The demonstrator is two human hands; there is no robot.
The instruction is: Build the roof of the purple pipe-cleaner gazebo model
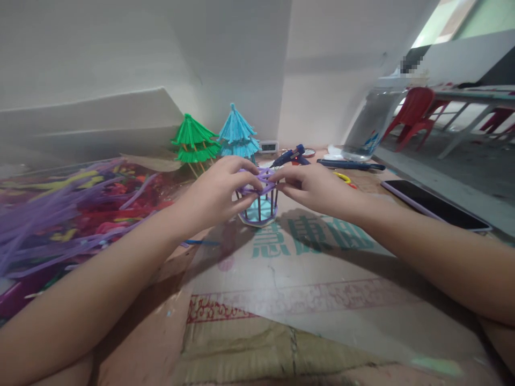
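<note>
Head feed: I've got the left hand [223, 187] and right hand [311, 185] on a small pavilion frame [259, 210], upright at the far middle of a printed sheet [306, 300]. Frame has dark posts, a light-blue floor and a purple top ring [266, 185]. Left thumb and fingers hold that ring at its left side, grip narrow. Right fingertips are at its right edge, narrow gap; can't tell if they pinch or only touch.

Behind: 2 tiered fuzzy-stick roofs, green roof [195, 134] left, light-blue roof [238, 134] right of it, then digital clock [269, 146] and blue glue gun [287, 156]. Right side: utility knife [352, 164], clear plastic bottle [370, 126], smartphone [434, 203]. Left: heap of purple, red and yellow pipe cleaners [80, 214], details blurred
</note>
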